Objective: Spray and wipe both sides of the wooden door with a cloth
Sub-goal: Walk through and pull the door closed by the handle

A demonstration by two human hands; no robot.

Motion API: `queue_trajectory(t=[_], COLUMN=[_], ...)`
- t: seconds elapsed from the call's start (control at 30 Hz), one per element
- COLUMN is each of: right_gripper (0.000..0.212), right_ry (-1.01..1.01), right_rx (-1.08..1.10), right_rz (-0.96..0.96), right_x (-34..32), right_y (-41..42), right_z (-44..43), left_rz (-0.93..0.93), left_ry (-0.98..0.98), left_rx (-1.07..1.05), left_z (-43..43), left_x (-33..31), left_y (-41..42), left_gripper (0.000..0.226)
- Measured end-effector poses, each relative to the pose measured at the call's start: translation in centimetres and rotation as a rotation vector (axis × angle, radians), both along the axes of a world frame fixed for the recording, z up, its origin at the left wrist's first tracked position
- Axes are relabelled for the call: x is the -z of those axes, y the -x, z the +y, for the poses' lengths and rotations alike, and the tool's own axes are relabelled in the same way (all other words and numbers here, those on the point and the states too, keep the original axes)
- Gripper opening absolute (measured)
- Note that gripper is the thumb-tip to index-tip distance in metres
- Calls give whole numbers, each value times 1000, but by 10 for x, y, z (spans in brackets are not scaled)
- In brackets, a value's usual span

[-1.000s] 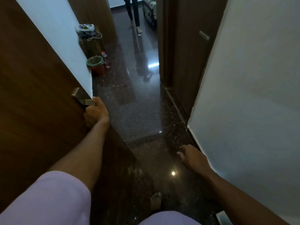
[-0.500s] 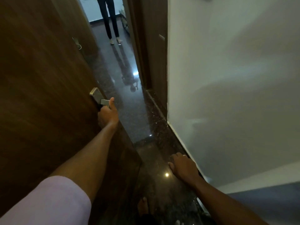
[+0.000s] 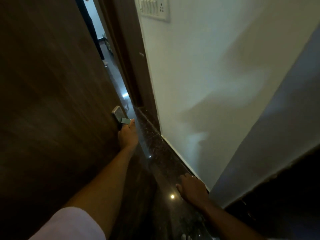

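Head view. The left hand [image 3: 129, 134] grips the silver metal lever handle [image 3: 119, 115], fingers curled round the lever and thumb along its top. The dark brown wooden door [image 3: 52, 101] carries this handle at its free edge; its face runs left of and above the grip. Just right of the grip, a narrow opening separates the door's edge from the brown wooden door frame [image 3: 131, 66]. Below and right of the grip lies the dark polished stone floor [image 3: 155, 144]. The right hand [image 3: 192, 187] hangs nearer the camera, well apart from the grip, fingers loosely extended and holding nothing (beside the white wall's base). A white switch plate [image 3: 154, 9] sits high above the grip.
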State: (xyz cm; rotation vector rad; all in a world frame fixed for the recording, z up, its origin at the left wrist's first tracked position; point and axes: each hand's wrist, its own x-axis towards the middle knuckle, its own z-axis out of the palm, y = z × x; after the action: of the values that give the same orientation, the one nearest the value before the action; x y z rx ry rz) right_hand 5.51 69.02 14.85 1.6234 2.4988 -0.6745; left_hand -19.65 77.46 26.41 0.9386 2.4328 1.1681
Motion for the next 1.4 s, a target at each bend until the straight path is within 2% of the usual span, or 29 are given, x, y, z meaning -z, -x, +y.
queue_trajectory(t=[0.17, 0.27, 0.37, 0.53, 0.7, 0.8, 0.9, 1.1, 1.33, 1.4], right_gripper=[36, 35, 31, 39, 28, 39, 39, 33, 38, 36], right_ry=[27, 30, 34, 41, 60, 5, -30, -77, -121, -119], right_rx=[40, 67, 114, 141, 181, 90, 42, 73, 35, 21], right_rz=[-20, -6, 46, 61, 172, 117, 93, 94, 62, 58], right_x=[-4, -8, -14, -27, -27, -26, -35, -39, -37, -32], right_y=[-29, -48, -63, -90, -115, -133, -155, -203, -243, -253], right_z=[-41, -64, -84, -122, -154, -165, -169, -167, -179, -186], left_rz=[-2, 37, 88, 149, 198, 210, 164, 64, 131, 91], left_ry=[-23, 50, 85, 52, -31, -107, -174, -183, -122, -124], left_rx=[127, 158, 202, 267, 278, 276, 266, 296, 353, 382], left_z=[-20, -34, -49, -75, -106, -123, -134, -157, -187, -194], left_x=[-6, -9, -13, -11, -11, -6, 0, 3, -4, -3], left_y=[-49, -79, -112, -161, -207, -232, -254, -289, -323, -330], left_gripper=[53, 57, 50, 50, 45, 39, 36, 41, 38, 37])
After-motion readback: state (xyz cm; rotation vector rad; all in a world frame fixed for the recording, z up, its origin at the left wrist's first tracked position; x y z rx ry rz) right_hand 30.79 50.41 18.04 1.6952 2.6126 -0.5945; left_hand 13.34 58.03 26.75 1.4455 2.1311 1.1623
